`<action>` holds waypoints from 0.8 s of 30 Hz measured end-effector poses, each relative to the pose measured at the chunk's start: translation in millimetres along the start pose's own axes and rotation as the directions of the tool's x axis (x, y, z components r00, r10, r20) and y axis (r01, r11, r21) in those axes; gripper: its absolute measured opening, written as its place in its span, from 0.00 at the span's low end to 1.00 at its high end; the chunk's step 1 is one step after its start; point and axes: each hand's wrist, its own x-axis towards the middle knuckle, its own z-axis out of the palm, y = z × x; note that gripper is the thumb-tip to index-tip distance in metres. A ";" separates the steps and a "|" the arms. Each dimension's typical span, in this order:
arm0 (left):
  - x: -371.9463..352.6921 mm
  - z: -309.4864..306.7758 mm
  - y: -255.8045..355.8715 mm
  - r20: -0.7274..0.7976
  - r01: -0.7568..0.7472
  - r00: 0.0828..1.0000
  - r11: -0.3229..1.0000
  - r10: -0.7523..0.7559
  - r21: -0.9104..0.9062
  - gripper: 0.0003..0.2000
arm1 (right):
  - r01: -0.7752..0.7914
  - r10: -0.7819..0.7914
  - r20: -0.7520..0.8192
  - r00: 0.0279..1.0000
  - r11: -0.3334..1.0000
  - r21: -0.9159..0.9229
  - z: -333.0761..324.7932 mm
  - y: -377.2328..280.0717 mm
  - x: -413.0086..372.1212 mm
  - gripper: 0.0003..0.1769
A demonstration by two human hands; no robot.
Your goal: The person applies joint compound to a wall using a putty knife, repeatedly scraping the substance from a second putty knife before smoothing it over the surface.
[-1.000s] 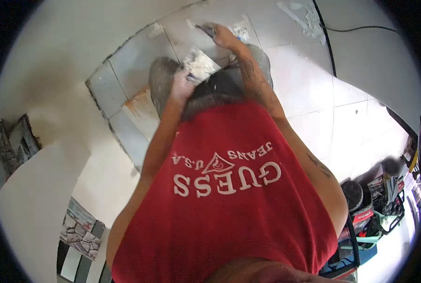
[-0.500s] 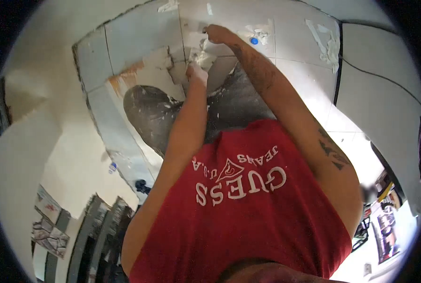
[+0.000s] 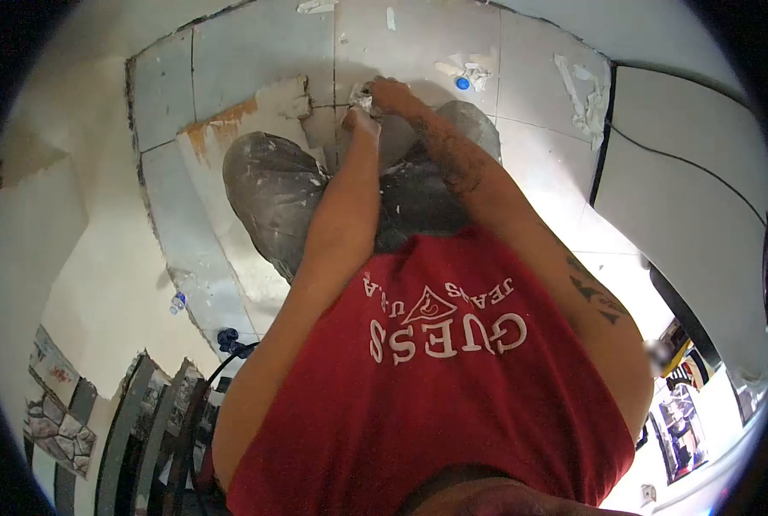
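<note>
My left hand (image 3: 362, 123) is closed round the lower end of a whitish, crumpled-looking clump (image 3: 361, 97), low over the floor beyond my knees. From the right, my right hand (image 3: 391, 95) meets it, fingers curled in at the clump's side. I cannot tell what the right fingers hold. Both hands are close together above the grey floor tiles (image 3: 418, 39). My dark trousers (image 3: 272, 185), spotted with white, show on either side of my forearms.
Left of the hands lies a worn pale board (image 3: 263, 107) with a brown torn edge. A blue cap (image 3: 462, 83) sits among white scraps (image 3: 480, 76) on the right. More peeled white strips (image 3: 583, 103) lie farther right, near a thin cable (image 3: 685, 159).
My right hand has come down and toward me, from well beyond the clump to right beside it. My left hand stays nearly in place. The camera view has shifted slightly.
</note>
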 end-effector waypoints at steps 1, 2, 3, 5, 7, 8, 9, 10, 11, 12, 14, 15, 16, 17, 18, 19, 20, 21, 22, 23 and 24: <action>-14.7 5.2 4.3 0.043 0.002 0.999 0.998 0.001 -0.056 0.17 | 0.050 -0.051 -0.095 0.994 0.999 -0.013 -6.0 0.8 -4.8 0.17; -30.3 10.6 8.1 0.112 -0.023 0.993 1.000 0.023 -0.001 0.17 | 0.098 -0.102 -0.188 0.977 0.995 -0.031 -12.8 3.3 -11.3 0.14; -66.4 23.7 21.7 0.183 -0.052 0.982 0.997 0.042 0.052 0.16 | 0.144 -0.154 -0.278 0.948 0.988 -0.055 -19.2 5.4 -18.2 0.13; -134.2 47.8 52.6 0.340 -0.097 0.939 0.987 0.049 0.128 0.16 | 0.147 -0.174 -0.298 0.939 0.983 -0.111 -61.8 0.5 -48.2 0.13; -192.4 65.4 80.1 0.528 -0.103 0.849 0.986 0.019 0.130 0.15 | 0.148 -0.183 -0.274 0.944 0.978 -0.145 -122.2 -12.0 -94.8 0.17; -213.8 69.4 91.9 0.627 -0.093 0.779 0.989 0.001 0.113 0.15 | 0.149 -0.181 -0.241 0.954 0.978 -0.147 -152.3 -20.7 -122.3 0.23; -235.4 72.1 103.5 0.715 -0.077 0.699 0.992 -0.019 0.102 0.15 | 0.147 -0.175 -0.206 0.963 0.979 -0.144 -180.0 -31.0 -149.0 0.29; -261.1 74.6 115.8 0.740 -0.082 0.672 0.988 -0.042 0.130 0.13 | 0.185 -0.208 -0.196 0.958 0.974 -0.129 -207.3 -42.2 -175.0 0.29; -288.0 75.8 128.0 0.760 -0.084 0.646 0.983 -0.070 0.162 0.11 | 0.221 -0.238 -0.184 0.954 0.969 -0.109 -232.5 -53.8 -201.2 0.30; -304.5 74.0 135.0 0.778 -0.086 0.621 0.977 -0.099 0.194 0.09 | 0.257 -0.268 -0.170 0.948 0.963 -0.088 -249.0 -63.9 -223.9 0.31; -311.1 67.3 150.5 0.820 -0.105 0.558 0.968 -0.131 0.226 0.12 | 0.290 -0.295 -0.337 0.894 0.955 -0.068 -269.6 -80.5 -261.0 0.32; -317.2 68.3 156.4 0.842 -0.120 0.520 0.964 -0.142 0.237 0.14 | 0.308 -0.309 -0.422 0.853 0.949 -0.071 -273.9 -86.9 -275.5 0.32; -342.1 69.8 166.2 0.831 -0.141 0.543 0.962 -0.121 0.233 0.13 | 0.337 -0.338 -0.462 0.820 0.937 -0.088 -273.4 -91.0 -286.7 0.33; -354.9 72.6 170.0 0.834 -0.101 0.533 0.968 -0.143 0.231 0.13 | 0.366 -0.370 -0.503 0.781 0.924 -0.111 -272.8 -93.6 -295.8 0.33; -364.6 77.8 172.5 0.837 -0.062 0.522 0.972 -0.162 0.227 0.14 | 0.395 -0.404 -0.541 0.737 0.908 -0.140 -271.9 -95.4 -303.8 0.34; -373.0 81.8 177.1 0.840 -0.022 0.512 0.975 -0.179 0.221 0.15 | 0.378 -0.442 -0.607 0.661 0.894 -0.239 -264.1 -99.9 -311.4 0.35; -383.1 83.4 183.4 0.855 -0.028 0.482 0.973 -0.189 0.231 0.15 | 0.327 -0.356 -0.663 0.658 0.929 -0.175 -253.1 -101.5 -312.2 0.34; -390.2 85.3 187.9 0.862 -0.051 0.469 0.969 -0.191 0.243 0.15 | 0.280 -0.269 -0.708 0.653 0.954 -0.104 -241.3 -101.3 -311.4 0.34; -395.4 87.0 191.5 0.867 -0.072 0.459 0.965 -0.193 0.252 0.16 | 0.240 -0.251 -0.740 0.624 0.963 -0.124 -231.3 -101.2 -312.4 0.33; -397.0 89.2 193.4 0.870 -0.089 0.452 0.961 -0.196 0.263 0.16 | 0.200 -0.234 -0.768 0.596 0.970 -0.141 -222.2 -100.1 -314.0 0.32; -382.4 92.1 193.3 0.900 -0.121 0.398 0.962 -0.177 0.243 0.16 | 0.157 -0.216 -0.796 0.565 0.976 -0.153 -215.0 -96.5 -314.1 0.30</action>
